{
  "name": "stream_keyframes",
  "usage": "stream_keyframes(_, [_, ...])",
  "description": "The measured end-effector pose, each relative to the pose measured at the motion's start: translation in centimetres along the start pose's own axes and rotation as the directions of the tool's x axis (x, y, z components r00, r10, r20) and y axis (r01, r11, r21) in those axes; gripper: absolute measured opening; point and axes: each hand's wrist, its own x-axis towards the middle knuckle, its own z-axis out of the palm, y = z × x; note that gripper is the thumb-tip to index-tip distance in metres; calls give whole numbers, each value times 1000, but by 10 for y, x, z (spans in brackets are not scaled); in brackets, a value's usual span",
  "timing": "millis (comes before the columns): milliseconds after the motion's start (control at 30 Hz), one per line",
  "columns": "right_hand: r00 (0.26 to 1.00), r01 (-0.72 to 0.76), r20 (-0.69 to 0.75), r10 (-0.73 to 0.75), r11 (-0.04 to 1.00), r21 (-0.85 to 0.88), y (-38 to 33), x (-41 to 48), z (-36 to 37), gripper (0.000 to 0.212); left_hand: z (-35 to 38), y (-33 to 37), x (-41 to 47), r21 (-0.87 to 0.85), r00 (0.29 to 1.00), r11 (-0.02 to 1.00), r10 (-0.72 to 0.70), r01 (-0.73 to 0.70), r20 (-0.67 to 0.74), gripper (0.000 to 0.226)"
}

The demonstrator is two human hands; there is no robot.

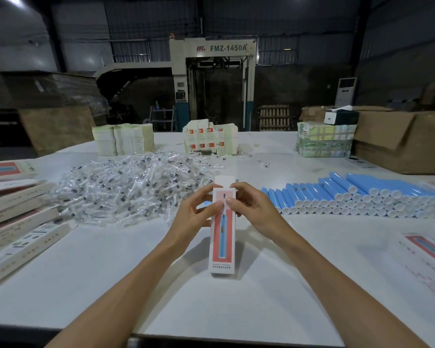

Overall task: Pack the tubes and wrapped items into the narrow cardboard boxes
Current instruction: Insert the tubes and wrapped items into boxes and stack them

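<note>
I have one narrow box [222, 242] between both hands, and I take this for the mouth-end step: its tuck flap [224, 181] stands open just beyond my fingers [217, 205], not yet folded in. My left hand [196, 212] pinches the box's left edge near the top, thumb on the printed face. My right hand [251, 207] pinches the right edge opposite, so both sets of fingers are narrow and holding cardboard.

The box's long axis runs straight away from me. Its closed end is nearest my body, low and seemingly resting on the counter [111, 272]. The open end is tilted up and points away, with the pink-and-blue printed face turned up toward me. A bit of blue shows beside my left fingers, but I cannot tell whether it is a tube. I also cannot tell from here whether the box is already loaded.

If it is empty, my next move is to free my right hand and reach rightward and beyond for one of the blue tubes [349, 197], while the wrapped items [126, 187] lie heaped to the left and beyond my fingers. Each piece would need lining up with the box's axis to slide in. If it is full, I need to bend the flap over and tuck it square into the mouth.
</note>
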Motion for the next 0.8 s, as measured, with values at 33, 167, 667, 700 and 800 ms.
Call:
stream_keyframes(33, [1000, -3, 5, 3, 1000, -3, 0, 0, 0, 13, 0, 0, 0, 3, 1000, 1000, -4, 5, -5, 36])
stream_keyframes(167, [998, -23, -61, 27, 998, 54, -3, 1, -2, 20, 4, 1, -1, 14, 1000, 1000, -19, 19, -1, 36])
stream_keyframes(667, [985, 21, -171, -34, 997, -76, -8, 1, -17, 21, 10, 3, -5, 66, 996, 997, -42, 37, 75, 39])
stream_keyframes(700, [987, 21, -155, -36, 995, -97, -8, 1, -18, 21, 10, 3, -6, 75, 996, 997, -38, 32, 75, 38])
stream_keyframes(800, [994, 4, -107, -14, 996, -90, -9, 0, -20, 21, 10, 3, -5, 83, 998, 996, -28, 23, 61, 40])
